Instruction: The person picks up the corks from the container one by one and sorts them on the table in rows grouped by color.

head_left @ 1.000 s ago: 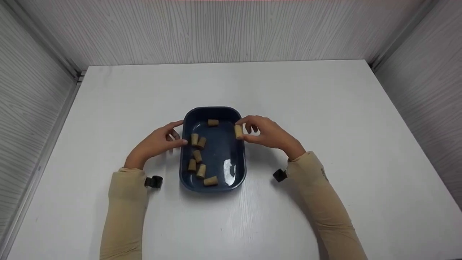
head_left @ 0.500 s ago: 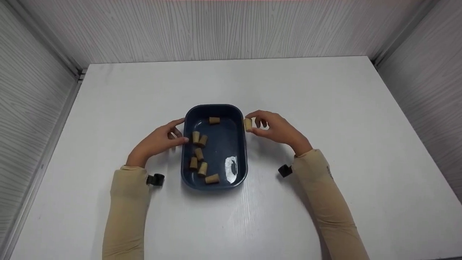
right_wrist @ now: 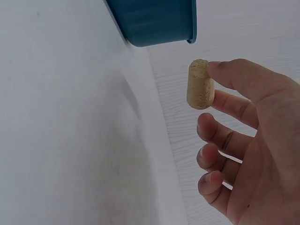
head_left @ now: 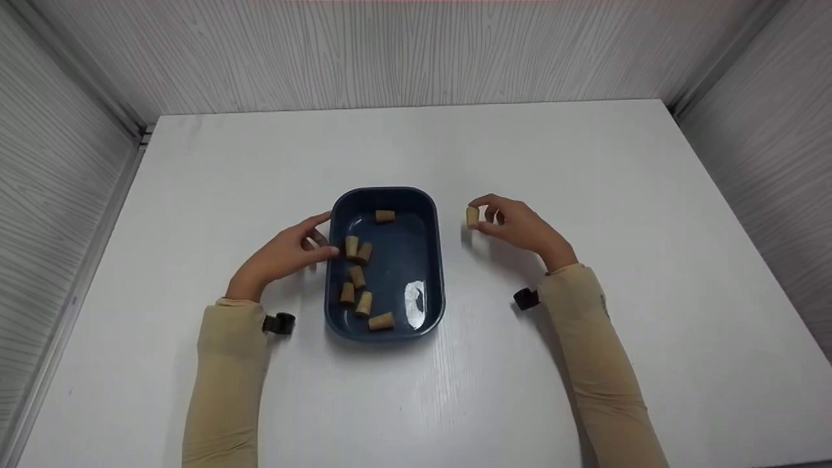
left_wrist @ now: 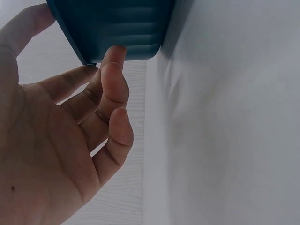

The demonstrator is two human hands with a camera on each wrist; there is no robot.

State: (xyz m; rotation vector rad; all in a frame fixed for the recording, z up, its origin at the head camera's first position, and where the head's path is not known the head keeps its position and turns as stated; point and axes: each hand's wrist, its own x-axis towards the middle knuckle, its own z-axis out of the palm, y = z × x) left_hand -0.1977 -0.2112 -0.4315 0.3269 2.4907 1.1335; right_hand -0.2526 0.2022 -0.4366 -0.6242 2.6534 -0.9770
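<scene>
My right hand [head_left: 523,224] pinches a cork [head_left: 472,217] between thumb and index finger, off the right side of the blue tray [head_left: 443,279]. In the right wrist view the cork [right_wrist: 200,85] is pale tan and speckled, held lengthwise by its two ends, with the other fingers loosely bent below. At the tray's left side rests my left hand [head_left: 286,253], its thumb on the rim and its index finger along the outer edge. Several more corks [head_left: 357,277] lie in the tray, mostly along its left half, with one cork [head_left: 385,216] near the far end.
The tray stands on a white table [head_left: 585,169]. Behind rises a pale wood-grain panel [head_left: 416,58], with similar panels at the left and right. Each wrist wears a small black camera mount [head_left: 279,323] over a beige sleeve [head_left: 224,383].
My right hand has carried the cork from above the tray's right rim out to the right, over the table. The left hand has stayed at the tray's left side.
</scene>
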